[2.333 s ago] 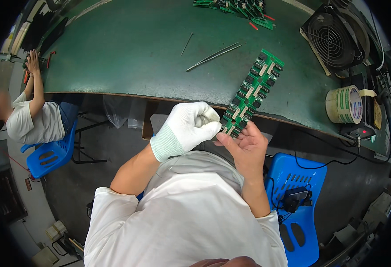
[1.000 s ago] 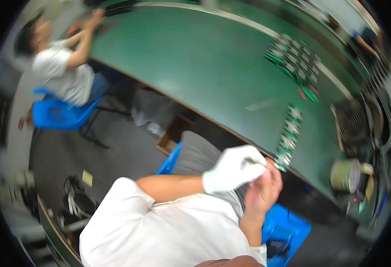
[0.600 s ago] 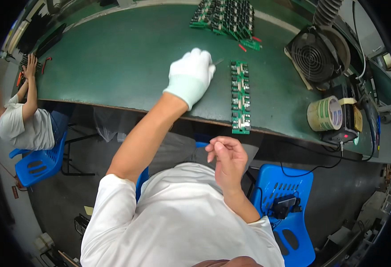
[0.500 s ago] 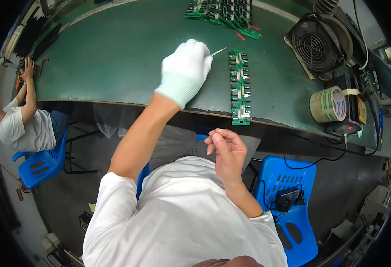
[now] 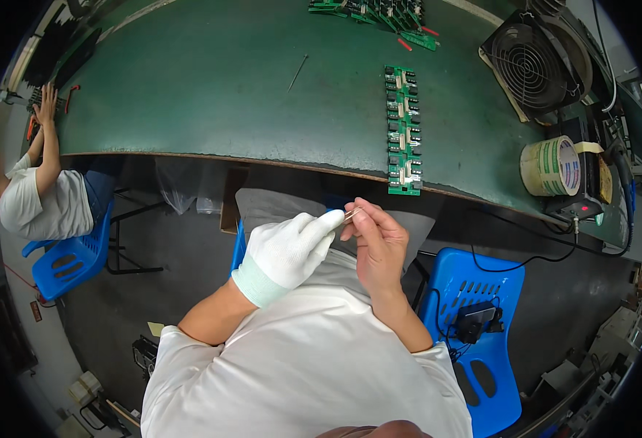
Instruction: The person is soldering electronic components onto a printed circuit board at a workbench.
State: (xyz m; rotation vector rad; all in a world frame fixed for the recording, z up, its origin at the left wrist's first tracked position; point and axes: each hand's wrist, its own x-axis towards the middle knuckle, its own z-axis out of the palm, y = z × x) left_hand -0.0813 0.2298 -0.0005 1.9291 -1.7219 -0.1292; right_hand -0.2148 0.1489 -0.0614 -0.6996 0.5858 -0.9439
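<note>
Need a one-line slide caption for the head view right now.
Gloved left hand and bare right hand pinch a thin metal pin together below the green bench, near a circuit board strip.

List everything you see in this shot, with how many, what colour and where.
Workbench: one, green top, across the upper half.
Long circuit board strip: one, green, lying on the bench near its front edge.
More circuit boards: a cluster, green, at the far edge; count unclear.
Thin rod: one, grey, on the bench.
Fan: one, black, upper right.
Tape roll: one, pale with green, right end of the bench.
Chairs: two, blue, one at lower right, one at left.
Co-worker: one, white shirt, seated at left.
Small thin metal piece: one, silvery, pinched between both hands.
Left hand: white glove.
Right hand: bare.
</note>
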